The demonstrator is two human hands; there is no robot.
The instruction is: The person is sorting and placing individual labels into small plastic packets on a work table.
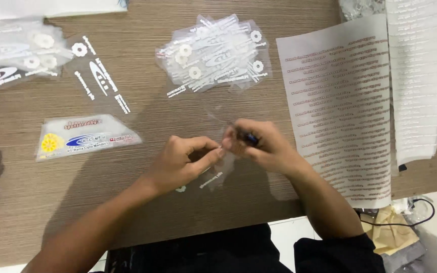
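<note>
My left hand (185, 163) pinches the edge of a small clear plastic bag (217, 176) printed with white markings, low over the wooden table (142, 202). My right hand (263, 146) meets it from the right, fingers closed around a small dark object (251, 138) and on the bag's top. A pile of similar clear bags (213, 53) with white flower-shaped tabs lies just beyond my hands. One filled bag with a yellow flower and a blue and red label (84, 137) lies to the left.
A sheet of printed sticker strips (342, 101) lies at the right, another sheet (418, 76) beside it. More clear bags (13, 55) sit at the far left, and one flat bag (99, 76) next to them. A cable (405, 222) hangs off the table's right front corner.
</note>
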